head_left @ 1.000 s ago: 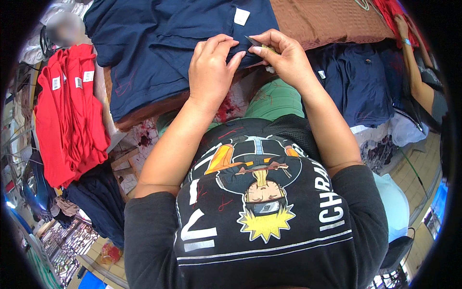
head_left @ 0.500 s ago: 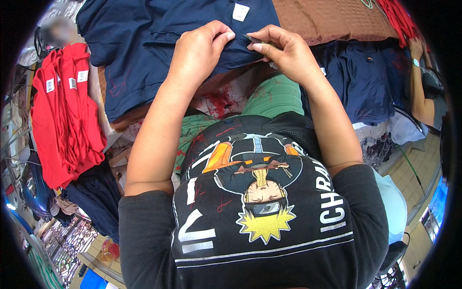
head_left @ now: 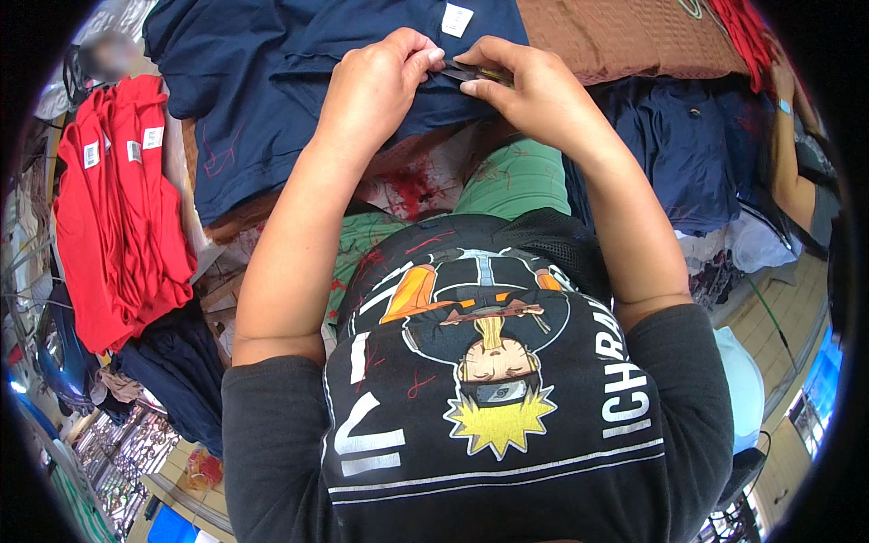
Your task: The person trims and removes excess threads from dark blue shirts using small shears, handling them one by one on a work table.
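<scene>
A navy blue shirt [head_left: 272, 100] with a small white tag [head_left: 457, 18] lies spread on the table in front of me. My left hand [head_left: 376, 86] pinches the shirt's near edge with fingers closed on the fabric. My right hand [head_left: 534, 90] meets it from the right, gripping the same edge together with a small dark tool; I cannot tell what the tool is. Both hands touch at the fingertips.
Red shirts [head_left: 118, 226] with white tags hang at the left. A brown fabric [head_left: 625, 36] lies at the back right, more navy garments [head_left: 688, 145] at the right, a green cloth [head_left: 516, 181] below my hands. Another person's arm [head_left: 792, 172] reaches in at the far right.
Both hands have moved slightly further away along the shirt's edge and closer together; the grip on the fabric stays.
</scene>
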`<control>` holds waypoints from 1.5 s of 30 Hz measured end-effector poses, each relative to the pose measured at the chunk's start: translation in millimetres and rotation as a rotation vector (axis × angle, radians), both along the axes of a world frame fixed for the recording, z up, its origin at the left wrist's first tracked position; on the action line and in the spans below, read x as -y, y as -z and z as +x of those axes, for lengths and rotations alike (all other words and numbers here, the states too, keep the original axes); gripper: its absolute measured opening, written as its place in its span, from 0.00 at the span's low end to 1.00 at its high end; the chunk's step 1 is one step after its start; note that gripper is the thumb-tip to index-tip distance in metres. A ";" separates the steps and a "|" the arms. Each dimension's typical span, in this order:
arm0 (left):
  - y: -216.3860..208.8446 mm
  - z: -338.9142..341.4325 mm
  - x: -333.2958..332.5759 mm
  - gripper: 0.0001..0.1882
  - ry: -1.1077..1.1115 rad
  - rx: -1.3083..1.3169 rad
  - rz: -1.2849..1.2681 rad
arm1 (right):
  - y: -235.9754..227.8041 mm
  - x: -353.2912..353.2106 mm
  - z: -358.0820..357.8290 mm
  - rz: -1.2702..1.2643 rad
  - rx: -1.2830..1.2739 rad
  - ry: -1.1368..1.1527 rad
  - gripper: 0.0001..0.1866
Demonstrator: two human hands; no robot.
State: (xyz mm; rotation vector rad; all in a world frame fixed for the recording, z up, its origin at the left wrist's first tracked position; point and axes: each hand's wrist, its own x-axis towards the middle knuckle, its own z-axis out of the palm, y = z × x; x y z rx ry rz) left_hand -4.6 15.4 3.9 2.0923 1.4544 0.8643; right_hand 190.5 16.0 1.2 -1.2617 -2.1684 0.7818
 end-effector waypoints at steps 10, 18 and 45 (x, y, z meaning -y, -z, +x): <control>-25.4 -31.0 2.6 0.11 0.383 -0.136 0.138 | -14.1 4.2 1.5 0.128 0.155 0.036 0.12; -45.2 -34.2 28.5 0.11 0.059 -0.093 -0.067 | -11.3 6.5 8.6 -0.008 -0.208 0.058 0.12; -86.8 -72.5 34.1 0.19 0.516 0.300 -0.386 | -10.7 9.7 -4.2 0.246 0.054 0.135 0.11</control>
